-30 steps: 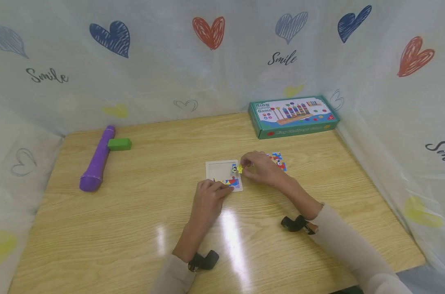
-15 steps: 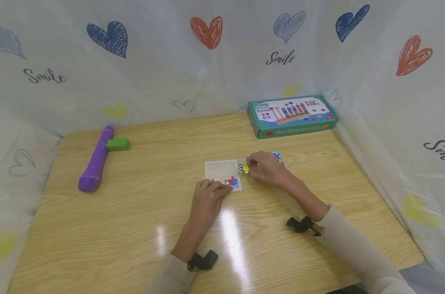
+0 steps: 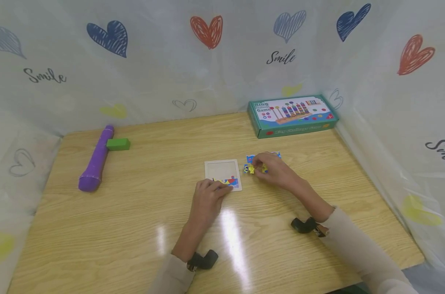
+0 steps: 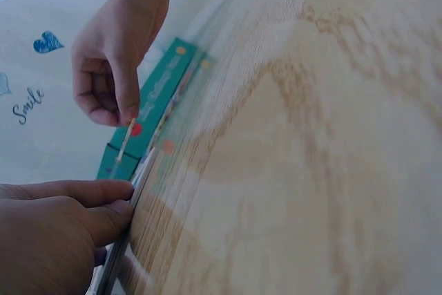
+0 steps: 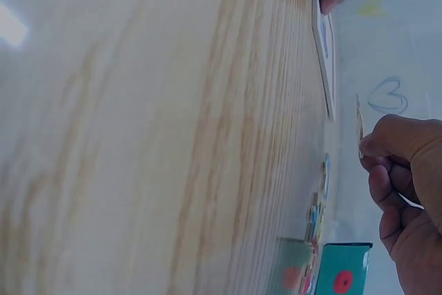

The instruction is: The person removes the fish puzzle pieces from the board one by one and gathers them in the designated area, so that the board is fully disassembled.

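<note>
My left hand (image 3: 209, 200) holds the near edge of a square, pale puzzle tray (image 3: 206, 168), its index finger and thumb at the rim in the left wrist view. Along the tray's near side lie colourful jigsaw pieces (image 3: 232, 182), partly covered by these fingers. To the right, my right hand (image 3: 275, 169) pinches a yellow and blue puzzle piece (image 3: 249, 168) between thumb and fingertips. From the right wrist, this thin piece (image 5: 359, 126) shows edge-on, raised above the table. Loose puzzle pieces (image 3: 250, 158), mainly blue, lie behind and under the right hand, which partly hides them.
A green game box (image 3: 294, 118) stands at the back right, against the sheet that hangs behind the table. On the left side lie a purple microphone-shaped toy (image 3: 96, 161) and a green block (image 3: 118, 144) touching it. The wooden tabletop (image 3: 134, 220) reflects light in front.
My right hand has moved right with the pinched puzzle piece, from over the tray's right edge to beside it, near the loose pieces. The left hand has stayed at the tray.
</note>
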`<state>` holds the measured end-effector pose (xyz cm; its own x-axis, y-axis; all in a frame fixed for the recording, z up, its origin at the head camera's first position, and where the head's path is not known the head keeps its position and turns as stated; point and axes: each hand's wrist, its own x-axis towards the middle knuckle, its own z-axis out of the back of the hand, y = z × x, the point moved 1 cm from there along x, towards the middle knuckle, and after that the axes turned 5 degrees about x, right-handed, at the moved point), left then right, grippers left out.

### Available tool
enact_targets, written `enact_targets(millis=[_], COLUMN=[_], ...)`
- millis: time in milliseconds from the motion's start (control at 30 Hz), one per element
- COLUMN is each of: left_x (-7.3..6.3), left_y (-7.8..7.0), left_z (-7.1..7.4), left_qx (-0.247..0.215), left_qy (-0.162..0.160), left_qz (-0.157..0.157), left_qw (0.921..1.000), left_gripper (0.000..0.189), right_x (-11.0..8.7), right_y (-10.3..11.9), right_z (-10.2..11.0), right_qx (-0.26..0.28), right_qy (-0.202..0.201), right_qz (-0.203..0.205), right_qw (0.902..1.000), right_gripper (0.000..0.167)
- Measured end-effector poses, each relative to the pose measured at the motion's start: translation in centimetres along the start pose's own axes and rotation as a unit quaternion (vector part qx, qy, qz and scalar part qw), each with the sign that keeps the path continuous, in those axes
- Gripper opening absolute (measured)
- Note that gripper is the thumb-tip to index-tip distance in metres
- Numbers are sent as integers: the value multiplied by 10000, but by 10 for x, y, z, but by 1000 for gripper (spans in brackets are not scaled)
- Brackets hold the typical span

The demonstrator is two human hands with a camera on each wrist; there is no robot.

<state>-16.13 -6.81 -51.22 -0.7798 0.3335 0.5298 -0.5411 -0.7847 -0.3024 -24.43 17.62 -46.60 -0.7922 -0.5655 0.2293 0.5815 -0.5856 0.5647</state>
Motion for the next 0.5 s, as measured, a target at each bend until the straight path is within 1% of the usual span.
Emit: enact_targets(millis=[233,500], left_x=[0,0], left_y=[0,0], left_z=[-1,-1], left_qx=[-36,-6], left_qy=[-24,43], left_qz=[39,104], left_qw=[10000,9999], left_gripper=[18,19], right_x=[-2,-4], right_y=[-3,-11], right_z=[0,-1], right_qx=[-60,-122], right_qy=[44,82], right_qz=[-126,21], right_qw=[9999,9999], right_gripper=[12,13])
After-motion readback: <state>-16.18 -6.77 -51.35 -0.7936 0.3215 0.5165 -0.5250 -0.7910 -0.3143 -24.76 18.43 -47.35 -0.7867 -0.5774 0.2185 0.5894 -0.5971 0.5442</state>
